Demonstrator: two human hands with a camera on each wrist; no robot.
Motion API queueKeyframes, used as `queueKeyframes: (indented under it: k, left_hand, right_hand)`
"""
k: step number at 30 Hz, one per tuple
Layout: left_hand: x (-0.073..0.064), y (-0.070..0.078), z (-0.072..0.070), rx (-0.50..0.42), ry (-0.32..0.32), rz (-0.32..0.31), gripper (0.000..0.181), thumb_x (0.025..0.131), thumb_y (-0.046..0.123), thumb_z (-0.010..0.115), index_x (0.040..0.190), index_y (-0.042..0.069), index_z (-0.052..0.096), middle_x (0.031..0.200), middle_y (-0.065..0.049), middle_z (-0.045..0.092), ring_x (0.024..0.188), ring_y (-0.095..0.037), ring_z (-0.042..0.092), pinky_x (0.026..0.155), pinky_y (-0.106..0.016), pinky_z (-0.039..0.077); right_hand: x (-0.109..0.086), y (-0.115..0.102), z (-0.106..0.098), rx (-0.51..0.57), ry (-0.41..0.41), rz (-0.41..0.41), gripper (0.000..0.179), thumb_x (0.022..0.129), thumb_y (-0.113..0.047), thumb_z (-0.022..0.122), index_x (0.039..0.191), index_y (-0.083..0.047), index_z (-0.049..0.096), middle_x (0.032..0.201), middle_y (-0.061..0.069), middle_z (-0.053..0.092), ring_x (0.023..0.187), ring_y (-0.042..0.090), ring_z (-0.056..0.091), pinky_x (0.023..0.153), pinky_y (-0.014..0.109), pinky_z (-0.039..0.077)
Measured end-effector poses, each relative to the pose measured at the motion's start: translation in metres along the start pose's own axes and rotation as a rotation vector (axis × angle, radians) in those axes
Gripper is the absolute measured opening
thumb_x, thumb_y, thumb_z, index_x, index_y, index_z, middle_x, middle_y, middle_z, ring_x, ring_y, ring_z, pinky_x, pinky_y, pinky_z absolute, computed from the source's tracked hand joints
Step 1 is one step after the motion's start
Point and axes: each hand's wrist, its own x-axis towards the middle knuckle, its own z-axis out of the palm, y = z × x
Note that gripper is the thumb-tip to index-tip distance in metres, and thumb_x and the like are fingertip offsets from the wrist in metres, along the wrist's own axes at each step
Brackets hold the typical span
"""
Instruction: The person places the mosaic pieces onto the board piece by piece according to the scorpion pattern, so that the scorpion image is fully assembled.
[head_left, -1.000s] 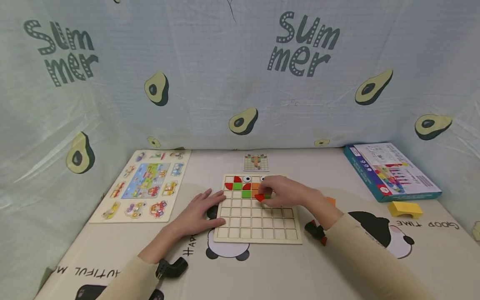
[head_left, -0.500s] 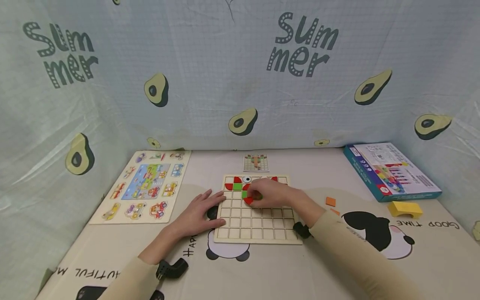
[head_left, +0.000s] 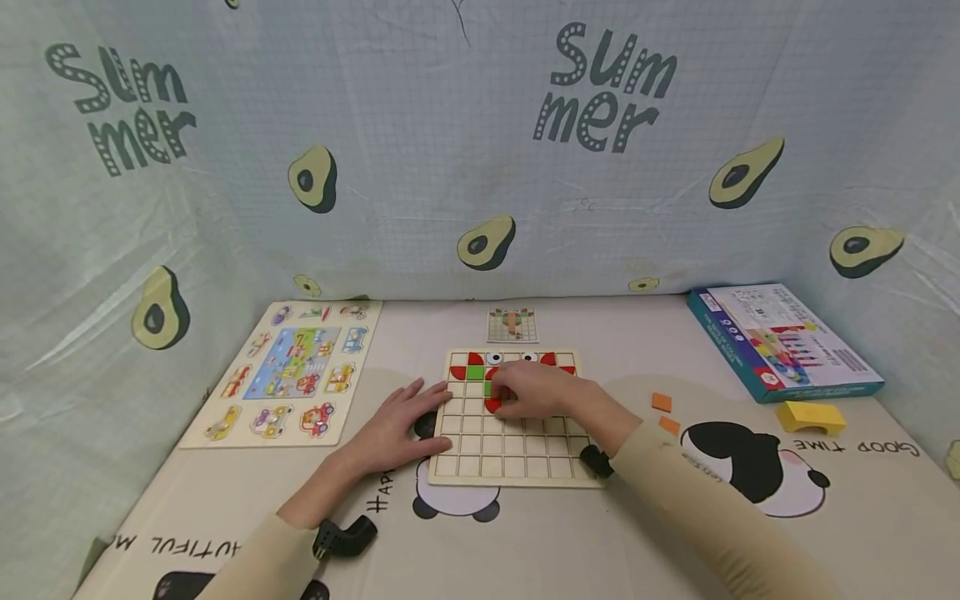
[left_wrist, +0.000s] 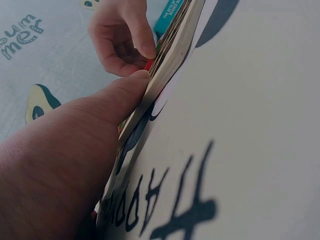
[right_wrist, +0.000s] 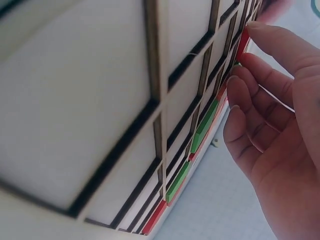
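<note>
A wooden grid board [head_left: 517,476] lies in front of me, its upper rows partly filled with red, green and orange tiles and round eye tiles [head_left: 493,358]. My right hand [head_left: 536,390] pinches a red tile with a curved edge [head_left: 492,406] between thumb and forefinger, just below a green tile [head_left: 487,389]. In the right wrist view the red tile [right_wrist: 243,43] is at the grid; whether it is fully seated I cannot tell. My left hand [head_left: 397,429] rests spread at the board's left edge, thumb and fingertips touching it. The right hand covers part of the middle tiles.
A small pattern card [head_left: 512,325] lies behind the board. To the left is a vehicle picture puzzle [head_left: 225,408]. On the right are orange tiles [head_left: 662,402], a yellow arch block [head_left: 810,418] and a blue-edged box [head_left: 787,342].
My right hand has carried the red tile leftward across the board and down a little, to below the green tile. The left hand has stayed put.
</note>
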Motion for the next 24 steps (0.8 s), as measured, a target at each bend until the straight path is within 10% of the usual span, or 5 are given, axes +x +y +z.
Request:
queueKeyframes:
  k: [24]
  left_hand:
    - [0.0008,-0.0003,0.0000,-0.006,-0.002,-0.002,0.072,0.092,0.046,0.072,0.150,0.011,0.050,0.159,-0.007,0.038,0.151,-0.039,0.018,0.119,-0.060,0.014]
  right_hand:
    - [0.0027,-0.0013,0.0025,-0.004,0.030,-0.024,0.013,0.094,-0.022,0.075,0.104,-0.017,0.069,0.096,-0.006,0.057,0.087,0.013,0.054,0.078,0.027,0.049]
